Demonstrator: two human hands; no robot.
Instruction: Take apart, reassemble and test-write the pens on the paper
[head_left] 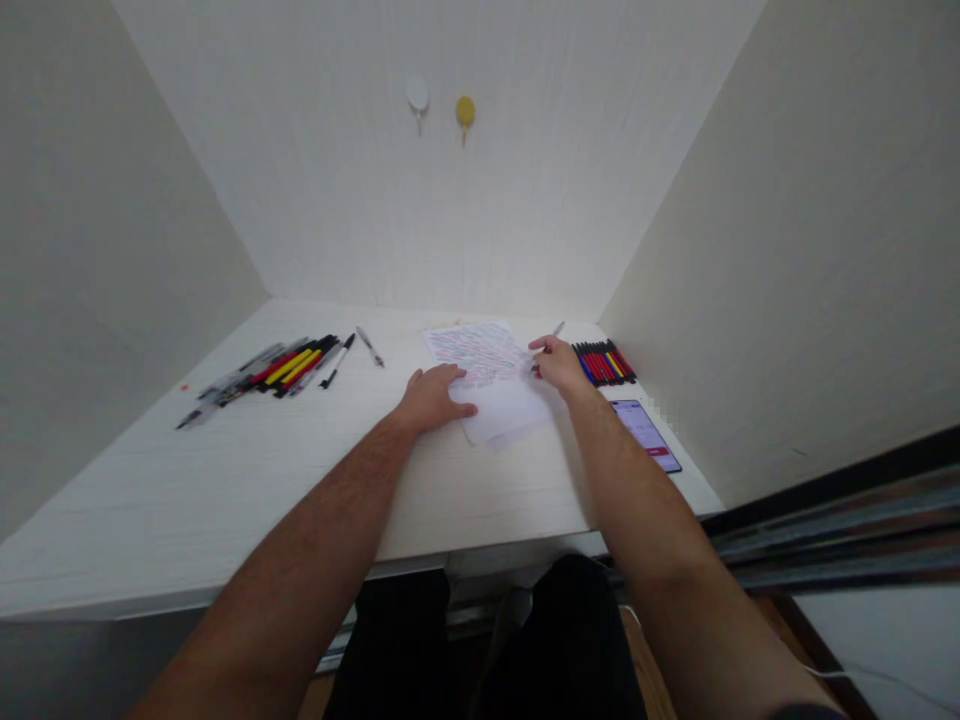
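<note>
A sheet of paper [480, 345] lies on the white table, its upper part covered in coloured pen marks and its lower part blank. Another sheet's edge [517, 435] shows beneath it. My left hand [435, 398] rests on the paper's left edge, fingers and thumb spread apart. At the right edge, my right hand [559, 365] is closed around a pen [559, 328], whose upper end sticks out above the fingers. The pen's tip is too small and blurred to tell whether it touches the paper.
On the left lies a loose pile of pens [277, 368], with a white-and-black pen [337, 362] and a clear pen [370, 347] beside it. A row of pens [604, 363] and a lit phone [646, 436] lie right. Walls [450, 220] enclose the table; two hooks [465, 112] hang behind.
</note>
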